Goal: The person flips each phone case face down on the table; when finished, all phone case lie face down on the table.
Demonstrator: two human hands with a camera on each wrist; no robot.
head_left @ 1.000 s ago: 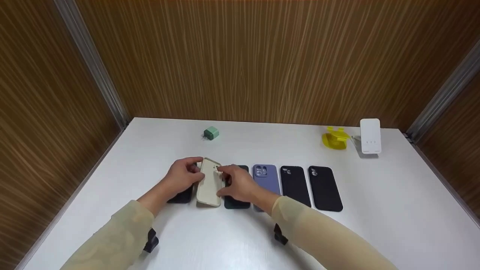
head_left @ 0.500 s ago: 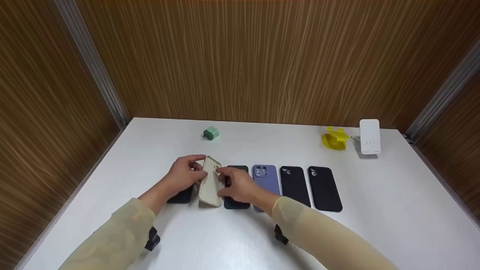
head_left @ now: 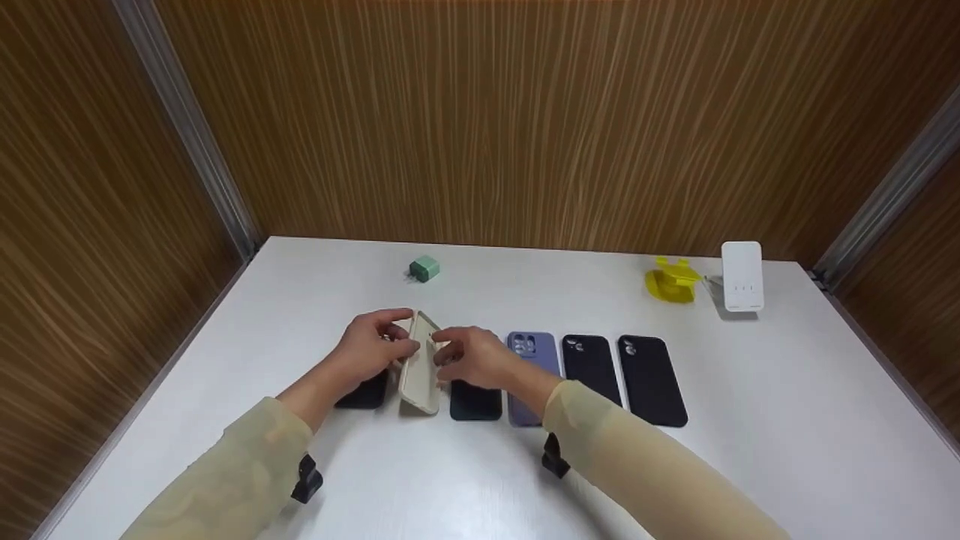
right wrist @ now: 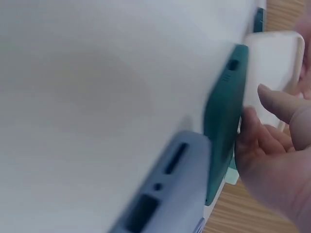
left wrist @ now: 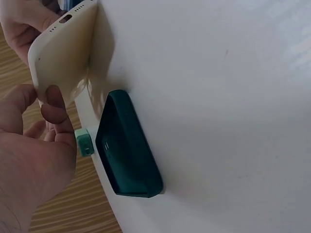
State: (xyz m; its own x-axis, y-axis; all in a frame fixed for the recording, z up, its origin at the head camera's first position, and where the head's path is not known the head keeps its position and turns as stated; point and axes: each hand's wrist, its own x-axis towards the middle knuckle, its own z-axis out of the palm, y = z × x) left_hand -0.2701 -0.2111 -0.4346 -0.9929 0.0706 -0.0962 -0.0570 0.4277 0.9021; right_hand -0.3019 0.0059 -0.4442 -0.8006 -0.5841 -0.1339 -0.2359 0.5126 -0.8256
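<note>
A cream phone case stands tilted on its long edge in the head view. My left hand pinches its raised left edge between thumb and fingers; the left wrist view shows the outside of the case. My right hand hovers at the case's right side, thumb and fingers apart; whether a fingertip touches it, I cannot tell. Under that hand lies a dark green phone case, also in the right wrist view. Left of the cream one, another dark green case lies hollow side up, partly covered by my left hand in the head view.
To the right, a lavender case and two black cases continue the row. A green charger plug sits at the back. At back right are a yellow stand and a white phone stand. Wood-grain walls enclose the table.
The cream case has tipped further up, its left edge rising with my left hand. My right hand has drawn slightly up and its thumb has come away from the case's lower right side.
</note>
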